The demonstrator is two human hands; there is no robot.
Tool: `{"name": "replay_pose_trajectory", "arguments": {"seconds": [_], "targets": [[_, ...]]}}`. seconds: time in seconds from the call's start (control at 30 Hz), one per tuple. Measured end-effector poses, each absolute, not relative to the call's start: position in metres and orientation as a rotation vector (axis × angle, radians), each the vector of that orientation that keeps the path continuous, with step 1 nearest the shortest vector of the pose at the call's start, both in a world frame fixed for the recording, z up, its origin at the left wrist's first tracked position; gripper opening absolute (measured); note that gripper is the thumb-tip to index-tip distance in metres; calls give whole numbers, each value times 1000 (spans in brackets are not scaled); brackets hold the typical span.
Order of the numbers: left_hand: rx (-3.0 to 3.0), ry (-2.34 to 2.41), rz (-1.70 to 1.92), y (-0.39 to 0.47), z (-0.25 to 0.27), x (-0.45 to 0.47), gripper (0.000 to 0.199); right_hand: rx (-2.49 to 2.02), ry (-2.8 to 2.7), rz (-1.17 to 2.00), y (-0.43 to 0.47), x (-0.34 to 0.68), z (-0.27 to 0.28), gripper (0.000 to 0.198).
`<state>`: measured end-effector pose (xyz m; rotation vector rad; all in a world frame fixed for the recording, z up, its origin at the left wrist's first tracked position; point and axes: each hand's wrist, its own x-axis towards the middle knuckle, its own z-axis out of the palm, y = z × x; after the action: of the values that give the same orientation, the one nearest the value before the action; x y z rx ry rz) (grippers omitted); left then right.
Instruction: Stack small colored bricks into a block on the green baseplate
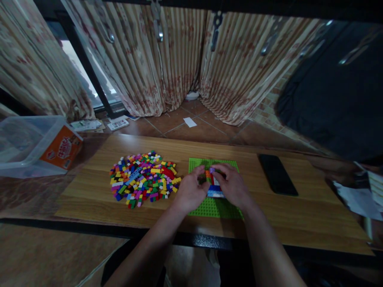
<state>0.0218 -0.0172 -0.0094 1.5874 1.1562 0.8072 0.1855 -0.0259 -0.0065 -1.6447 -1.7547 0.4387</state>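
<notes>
A green studded baseplate (202, 209) lies on the wooden table, with a small build of toy bricks near its middle. Dark blue bricks (214, 188) and a pale blue and white row (216, 194) form the near side of this build; orange bricks (207, 174) show farther back. My right hand (233, 184) pinches a small purple brick (212, 170) at the build's far edge. On the build's left side is my left hand (191, 190), its thumb and fingers curved but apart, with nothing visible between them. Both hands cover parts of the build.
Left of the baseplate spreads a heap of loose mixed bricks (145, 179). A black phone (278, 174) lies to the right. Beyond the table's left end stands a clear plastic box (26, 159) with an orange label. Striped curtains (179, 59) hang behind.
</notes>
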Motion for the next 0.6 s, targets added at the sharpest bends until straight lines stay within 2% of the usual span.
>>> {"name": "replay_pose_trajectory", "arguments": {"seconds": [0.13, 0.6], "targets": [[1630, 1168, 762, -19, -7, 22, 65, -1661, -1760, 496, -26, 186, -7, 25], [1806, 1201, 738, -23, -3, 22, 63, -1705, -1780, 620, -27, 184, 2, 24]]}}
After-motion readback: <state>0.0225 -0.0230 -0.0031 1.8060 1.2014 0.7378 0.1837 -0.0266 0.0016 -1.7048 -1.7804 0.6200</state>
